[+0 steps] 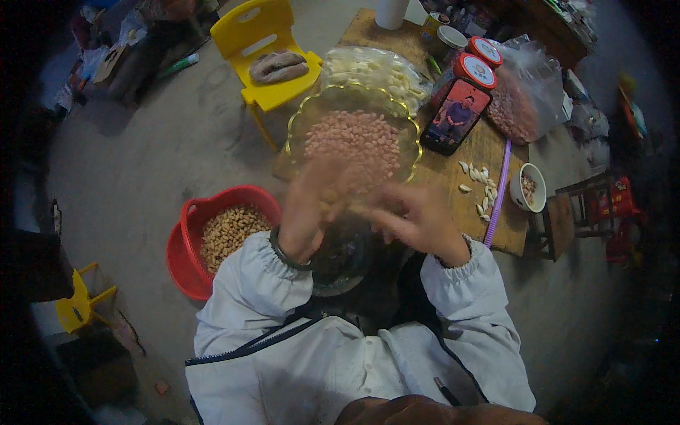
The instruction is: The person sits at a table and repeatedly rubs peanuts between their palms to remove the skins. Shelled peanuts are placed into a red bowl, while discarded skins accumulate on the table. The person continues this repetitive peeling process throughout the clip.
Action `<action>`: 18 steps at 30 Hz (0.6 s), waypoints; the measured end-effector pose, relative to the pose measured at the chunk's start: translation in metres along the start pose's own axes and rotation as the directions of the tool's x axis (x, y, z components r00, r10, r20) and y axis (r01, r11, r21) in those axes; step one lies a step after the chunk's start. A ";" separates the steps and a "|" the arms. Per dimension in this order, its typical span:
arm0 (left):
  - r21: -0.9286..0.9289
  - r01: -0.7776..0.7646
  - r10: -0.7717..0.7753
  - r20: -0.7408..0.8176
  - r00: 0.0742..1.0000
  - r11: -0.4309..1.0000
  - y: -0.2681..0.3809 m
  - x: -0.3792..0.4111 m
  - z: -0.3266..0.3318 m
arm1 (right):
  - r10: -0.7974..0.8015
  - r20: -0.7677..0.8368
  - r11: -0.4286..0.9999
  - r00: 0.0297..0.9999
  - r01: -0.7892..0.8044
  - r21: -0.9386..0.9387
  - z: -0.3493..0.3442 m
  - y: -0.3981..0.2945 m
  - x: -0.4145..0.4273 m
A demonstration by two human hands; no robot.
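My left hand (311,212) and my right hand (419,218) are raised close together in front of the scalloped, gold-rimmed bowl (294,114). Both are blurred by motion. Small tan pieces, apparently peanuts in the shell, show at the fingers of each hand, but the exact grip is unclear. Pink shelled peanuts (353,143) lie in the bowl. Below my hands, a dark round container (340,284) is partly hidden by them. At the left, a red plastic basket (180,260) holds unshelled peanuts (231,234).
On the wooden table (441,175) are a smartphone (457,114), red-lidded jars (478,70), bagged pale cloves (372,74), a bag of pink peanuts (512,114), loose garlic cloves (486,194), a purple strip (499,194) and a small white bowl (539,186). A yellow chair (281,98) stands beyond.
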State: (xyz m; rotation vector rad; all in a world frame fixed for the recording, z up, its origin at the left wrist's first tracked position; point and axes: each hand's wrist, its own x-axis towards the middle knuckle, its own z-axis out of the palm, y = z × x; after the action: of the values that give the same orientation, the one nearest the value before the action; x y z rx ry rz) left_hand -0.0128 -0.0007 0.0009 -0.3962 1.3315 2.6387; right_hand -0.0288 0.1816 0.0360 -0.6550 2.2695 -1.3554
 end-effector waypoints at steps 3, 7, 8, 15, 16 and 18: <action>0.007 0.005 -0.005 -0.002 1.000 1.000 -0.002 0.003 -0.005 | -0.227 -0.012 0.972 0.974 0.226 -0.060 0.015 0.016 0.002; 0.117 -0.006 0.003 0.024 1.000 0.993 -0.006 0.002 -0.004 | -0.383 -0.366 0.917 0.848 0.301 -0.262 0.026 0.010 0.006; 0.150 -0.011 0.007 0.025 1.000 0.989 -0.007 0.001 -0.003 | -0.471 -0.353 0.860 0.809 0.332 -0.386 0.026 0.005 0.008; 0.240 -0.042 0.007 0.142 0.990 0.970 -0.016 0.000 -0.004 | -0.559 -0.301 0.821 0.773 0.462 -0.336 0.029 0.017 0.015; 0.220 -0.029 -0.003 0.141 0.990 0.975 -0.017 0.000 -0.004 | -0.521 -0.332 0.852 0.786 0.455 -0.260 0.028 0.017 0.014; 0.209 -0.066 0.032 0.159 0.987 0.976 -0.013 0.000 -0.005 | -0.403 -0.398 0.905 0.824 0.424 -0.038 0.025 0.013 0.011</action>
State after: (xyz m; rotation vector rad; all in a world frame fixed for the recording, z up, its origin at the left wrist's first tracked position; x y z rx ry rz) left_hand -0.0088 0.0025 -0.0121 -0.1274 1.5703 2.4695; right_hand -0.0259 0.1629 0.0120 -0.9747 2.4835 -1.8986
